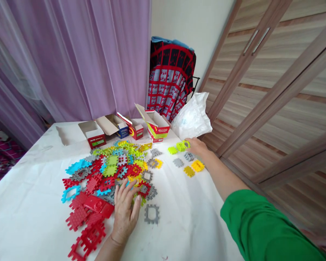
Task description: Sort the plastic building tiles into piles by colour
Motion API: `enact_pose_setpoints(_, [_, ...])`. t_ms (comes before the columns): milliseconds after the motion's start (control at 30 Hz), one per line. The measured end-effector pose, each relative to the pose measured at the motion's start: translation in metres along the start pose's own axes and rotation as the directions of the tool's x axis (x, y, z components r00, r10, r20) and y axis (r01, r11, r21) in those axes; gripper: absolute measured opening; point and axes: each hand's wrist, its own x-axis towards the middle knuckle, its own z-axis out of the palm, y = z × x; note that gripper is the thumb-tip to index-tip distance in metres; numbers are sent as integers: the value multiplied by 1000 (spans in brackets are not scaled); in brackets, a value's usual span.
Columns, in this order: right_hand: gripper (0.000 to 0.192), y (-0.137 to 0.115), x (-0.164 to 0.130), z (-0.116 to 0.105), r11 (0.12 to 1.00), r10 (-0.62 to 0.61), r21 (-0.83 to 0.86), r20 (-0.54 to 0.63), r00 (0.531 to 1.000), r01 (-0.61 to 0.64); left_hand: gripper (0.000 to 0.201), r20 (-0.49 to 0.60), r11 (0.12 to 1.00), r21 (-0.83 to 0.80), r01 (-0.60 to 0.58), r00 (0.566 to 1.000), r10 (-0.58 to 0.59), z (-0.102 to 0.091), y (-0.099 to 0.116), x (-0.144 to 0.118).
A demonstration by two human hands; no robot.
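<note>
Inspection proceeds from the left edge of the white-covered table (29,203) to the right.

Left half: a loose heap of interlocking plastic tiles (108,174) — red, blue, green, yellow and grey — too tangled to count. The red pieces cluster at the near-left, seemingly pushed together as a colour group. A red block with a round boss (97,206) lies among them.

The left hand (125,214) rests palm-down at the heap's near edge, fingers spread and flat over the tiles, gripping nothing; it appears to be steadying or sifting the pile. Just beside it, one grey frame tile (151,214) lies alone.

Behind the heap stand four opened cardboard boxes (125,128) in a row, flaps up — presumably the packaging the tiles came from.

Right half: a sorted set of small pieces, well apart from the heap. Counted: two lime green, two grey, two yellow (197,165). Their spacing suggests deliberate setting-aside.

The right hand (197,145), arm in a green sleeve (260,228), reaches to the far right edge, its fingertips closed about a lime green tile (182,145); the exact grip is partly hidden.

Beyond it: one white plastic bag (192,117) at the table corner, and a red-patterned cloth (170,83) draped behind.
</note>
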Motion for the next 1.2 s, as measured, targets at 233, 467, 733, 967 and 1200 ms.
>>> enact_pose_setpoints(233, [62, -4, 42, -3, 983, -102, -135, 179, 979, 127, 24, 34, 996, 55, -69, 997, 67, 2, -3, 1])
enact_pose_setpoints(467, [63, -5, 61, 10, 974, -147, -136, 232, 962, 181, 25, 40, 991, 96, -90, 995, 87, 3, -5, 0])
enact_pose_setpoints(733, [77, -5, 62, 16, 975, -135, -137, 261, 956, 175, 25, 42, 993, 99, -70, 997, 67, 3, -4, 2])
enact_pose_setpoints(967, [61, -35, 47, 26, 895, -427, -81, 126, 896, 438, 24, 48, 993, 97, -74, 996, 69, 2, -3, 3])
enact_pose_setpoints(1200, [62, -64, 44, 34, 817, -547, -81, 208, 811, 572, 25, 51, 990, 114, -78, 996, 72, 1, 0, 4])
